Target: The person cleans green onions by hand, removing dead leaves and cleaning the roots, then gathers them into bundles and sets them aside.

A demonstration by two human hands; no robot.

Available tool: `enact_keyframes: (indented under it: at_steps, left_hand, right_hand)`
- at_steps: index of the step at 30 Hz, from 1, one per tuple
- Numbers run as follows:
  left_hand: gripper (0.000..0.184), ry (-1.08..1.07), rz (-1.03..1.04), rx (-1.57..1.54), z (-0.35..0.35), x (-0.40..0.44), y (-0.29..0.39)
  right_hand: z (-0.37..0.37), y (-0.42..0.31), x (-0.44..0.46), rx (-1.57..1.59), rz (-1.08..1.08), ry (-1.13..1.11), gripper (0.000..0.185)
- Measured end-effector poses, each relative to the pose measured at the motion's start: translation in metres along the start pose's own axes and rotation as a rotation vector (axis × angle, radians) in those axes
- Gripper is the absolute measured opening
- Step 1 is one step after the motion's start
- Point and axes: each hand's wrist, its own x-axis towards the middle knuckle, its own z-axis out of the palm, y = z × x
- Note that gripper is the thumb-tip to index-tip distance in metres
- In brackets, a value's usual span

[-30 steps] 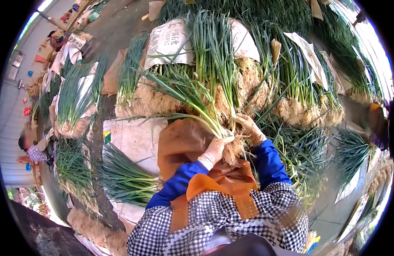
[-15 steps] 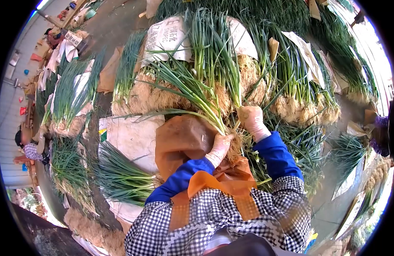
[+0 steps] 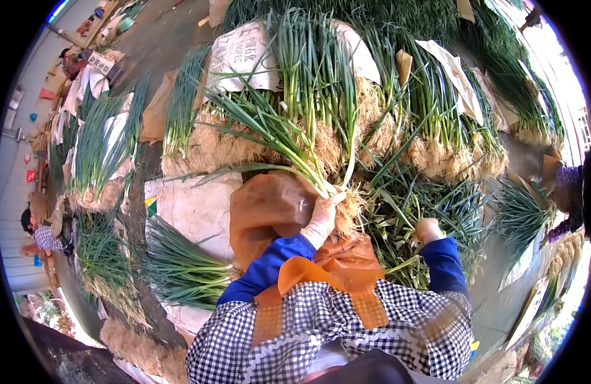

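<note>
My left hand (image 3: 322, 221), in a pale glove, is closed around a small bunch of green onions (image 3: 298, 160) just above their tan, stringy roots (image 3: 350, 211). Their green leaves fan out up and to the left, and one pale stalk slants up to the right. My right hand (image 3: 428, 230), apart from the bunch, hangs over a pile of loose green leaves and stripped scraps (image 3: 398, 221). Its fingers look curled in; whether anything is inside them is hidden. The brown apron (image 3: 270, 205) lies over my lap below the bunch.
Rows of green onions with roots toward me stand ahead, partly under white sacks (image 3: 244, 57). More green onions (image 3: 186, 265) lie on a pale sack (image 3: 199, 201) at my left. A co-worker (image 3: 46, 230) sits at far left; a purple sleeve (image 3: 567, 185) shows at far right.
My right hand has moved from beside the bunch down and right, over the leaf pile. My left hand has shifted slightly left, still holding the green onions.
</note>
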Motion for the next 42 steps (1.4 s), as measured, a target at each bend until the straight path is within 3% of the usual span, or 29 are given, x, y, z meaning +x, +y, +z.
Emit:
enact_keyframes:
  at_steps: [3,5,7,9,11,15,17,19,21,22,23,24,26,27,28,30,33,35,37,40,41,42]
  left_hand:
    - [0.018,-0.04,-0.116,-0.192,-0.001,-0.002,0.006]
    - [0.02,-0.09,-0.313,-0.43,-0.003,-0.005,0.013]
    - [0.022,-0.137,-0.349,-0.554,-0.011,-0.006,0.012]
    - [0.021,-0.124,-0.32,-0.569,-0.024,-0.001,0.002]
    - [0.021,-0.108,-0.258,-0.604,-0.02,-0.01,0.011]
    - [0.015,-0.061,-0.287,-0.506,-0.022,-0.01,0.009]
    - [0.021,-0.102,-0.248,-0.525,-0.024,-0.01,0.006]
    - [0.021,-0.1,-0.278,-0.513,-0.024,-0.008,0.004]
    - [0.02,-0.114,-0.25,-0.509,-0.022,-0.007,0.004]
    - [0.021,-0.192,-0.242,-0.519,-0.026,-0.003,0.0]
    - [0.021,-0.193,-0.239,-0.52,-0.023,-0.003,0.0]
    - [0.022,-0.138,-0.189,-0.486,-0.019,-0.002,0.0]
    - [0.024,-0.1,-0.127,-0.463,-0.018,-0.003,0.001]
    - [0.024,-0.097,-0.129,-0.467,-0.017,-0.004,0.002]
    - [0.023,-0.108,-0.106,-0.483,-0.016,-0.004,0.003]
    - [0.02,-0.113,-0.069,-0.483,-0.016,-0.004,0.002]
    - [0.017,-0.186,-0.036,-0.426,-0.011,-0.006,0.007]
    - [0.013,-0.13,-0.08,-0.41,-0.001,-0.014,0.015]
    - [0.011,-0.131,-0.069,-0.382,-0.002,-0.011,0.014]
    - [0.009,-0.081,-0.027,-0.279,-0.008,-0.003,0.005]
    - [0.009,-0.077,-0.021,-0.279,-0.006,-0.004,0.008]
    - [0.01,-0.029,-0.047,-0.306,-0.004,-0.007,0.009]
  right_hand:
    - [-0.037,-0.049,-0.006,0.786,-0.202,0.268,0.043]
    - [-0.083,-0.101,-0.006,1.365,-0.541,0.17,0.045]
    - [-0.075,-0.146,0.065,1.857,-0.597,-0.059,0.041]
    - [-0.1,-0.191,0.045,2.245,-0.667,-0.199,0.04]
    - [-0.095,-0.217,0.054,2.447,-1.123,-0.412,0.038]
    - [-0.083,-0.225,0.056,2.708,-0.985,-0.373,0.036]
    - [-0.083,-0.224,0.051,2.877,-0.953,-0.478,0.032]
    - [-0.083,-0.218,0.049,2.856,-0.944,-0.496,0.027]
    - [-0.088,-0.21,0.052,2.709,-0.829,-0.391,0.024]
    - [-0.08,-0.208,0.07,2.688,-0.658,-0.327,0.023]
    - [-0.074,-0.207,0.07,2.685,-0.66,-0.328,0.023]
    - [-0.063,-0.207,0.066,2.242,-0.816,-0.067,0.021]
    - [-0.051,-0.19,0.033,1.938,-0.89,-0.219,0.016]
    - [-0.046,-0.17,0.032,1.502,-0.711,-0.017,0.019]
    - [-0.042,-0.15,0.031,0.789,-0.505,0.161,0.023]
    - [-0.012,-0.11,0.048,-0.01,-0.266,0.078,0.036]
    - [0.002,-0.074,0.056,0.102,-0.238,0.168,0.033]
    - [-0.017,-0.096,0.044,0.927,-0.545,0.564,0.03]
    - [-0.08,-0.137,-0.011,1.585,-0.733,0.209,0.032]
    - [-0.055,-0.17,0.039,1.598,-0.847,0.25,0.028]
    - [-0.068,-0.179,0.022,1.803,-0.728,0.039,0.02]
    - [-0.068,-0.186,0.017,1.754,-0.67,0.157,0.016]
